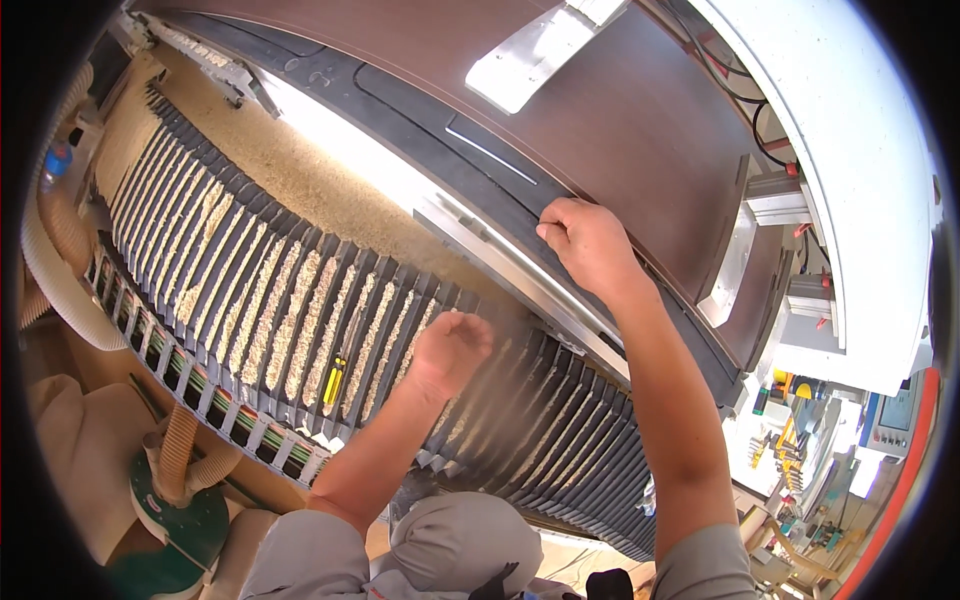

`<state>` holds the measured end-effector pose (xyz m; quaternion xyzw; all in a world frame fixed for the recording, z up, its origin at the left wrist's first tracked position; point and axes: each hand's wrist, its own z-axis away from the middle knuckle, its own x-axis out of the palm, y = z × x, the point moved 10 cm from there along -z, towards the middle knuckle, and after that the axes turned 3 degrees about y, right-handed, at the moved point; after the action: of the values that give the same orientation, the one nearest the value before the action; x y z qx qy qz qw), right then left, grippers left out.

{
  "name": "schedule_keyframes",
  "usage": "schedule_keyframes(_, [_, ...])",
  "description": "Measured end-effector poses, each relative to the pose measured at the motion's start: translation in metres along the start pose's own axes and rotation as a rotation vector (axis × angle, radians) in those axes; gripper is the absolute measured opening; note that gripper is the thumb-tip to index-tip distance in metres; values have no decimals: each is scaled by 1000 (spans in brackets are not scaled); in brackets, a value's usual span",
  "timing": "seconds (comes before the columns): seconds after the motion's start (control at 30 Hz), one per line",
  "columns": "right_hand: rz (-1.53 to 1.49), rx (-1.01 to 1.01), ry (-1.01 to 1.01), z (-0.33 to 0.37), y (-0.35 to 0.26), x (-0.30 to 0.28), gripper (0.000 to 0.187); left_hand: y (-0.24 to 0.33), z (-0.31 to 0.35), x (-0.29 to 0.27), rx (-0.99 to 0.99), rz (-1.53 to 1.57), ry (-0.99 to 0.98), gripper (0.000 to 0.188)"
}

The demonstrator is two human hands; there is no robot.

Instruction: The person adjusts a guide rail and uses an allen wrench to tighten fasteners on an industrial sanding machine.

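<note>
My left hand [455, 350] hovers over the dark pleated bellows cover [345, 340], its fingers curled in; whatever is inside them is hidden. A greyish blur, like drifting dust, hangs beside and below it. Wood shavings fill many of the folds. On the bellows, left of that hand, lies a yellow and black screwdriver [336, 380]. My right hand [590, 245] is closed, thumb against the fingers, at the lower edge of a brown panel [640, 120]. I cannot make out anything in its grip. A thin, shiny bent rod [492, 150] lies on the black machine bed [400, 105] farther left.
Sawdust [300, 190] covers the strip between bellows and metal rail. A white machine housing [850, 150] and metal clamp plates [530, 65] stand over the panel. Ribbed hoses [60, 250] and a green dust-collector unit [185, 510] are at left. Tools [790, 450] hang at far right.
</note>
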<state>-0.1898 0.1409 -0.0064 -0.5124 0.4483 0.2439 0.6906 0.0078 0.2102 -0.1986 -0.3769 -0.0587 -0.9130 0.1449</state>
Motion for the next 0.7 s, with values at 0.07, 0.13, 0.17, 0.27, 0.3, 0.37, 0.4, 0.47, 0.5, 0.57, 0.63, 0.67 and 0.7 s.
schedule_keyframes(0.07, [63, -41, 41, 5, 3, -9, 13, -12, 0, 14, -35, 6, -28, 29])
schedule_keyframes(0.13, [155, -32, 67, 13, 17, -12, 14, -30, 4, 36, -100, -54, -43, 28])
schedule_keyframes(0.17, [239, -42, 81, 16, 18, -11, 14, -32, 5, 50, -43, -13, -193, 26])
schedule_keyframes(0.27, [150, -164, 144, 40, -25, 11, 15, -15, 14, 38, -29, -80, -248, 28])
schedule_keyframes(0.3, [108, -142, 121, 59, -39, 18, 16, -11, 29, 53, -14, -112, -254, 28])
schedule_keyframes(0.37, [63, -207, 100, 116, -54, 30, 16, -16, 40, 53, 79, -188, 43, 29])
schedule_keyframes(0.4, [64, -202, 155, 149, -48, 22, 17, -38, 40, 58, -5, -205, 13, 28])
schedule_keyframes(0.47, [-77, -96, 256, 199, -28, -3, 18, -68, 51, 61, -79, -202, -24, 26])
schedule_keyframes(0.5, [-184, 111, 332, 227, 1, -17, 9, -83, 60, 56, -78, -325, 71, 26])
schedule_keyframes(0.57, [-268, 457, 583, 302, 65, -52, 16, -113, 65, 64, -250, -321, -44, 32])
schedule_keyframes(0.63, [-447, 925, 699, 389, 148, -53, 20, -129, 74, 111, -111, -522, -45, 47])
schedule_keyframes(0.67, [-418, 1024, 793, 430, 180, -67, 22, -143, 75, 141, -53, -617, -110, 52])
schedule_keyframes(0.7, [-330, 1063, 855, 465, 209, -78, 26, -152, 65, 170, 47, -693, -249, 53])
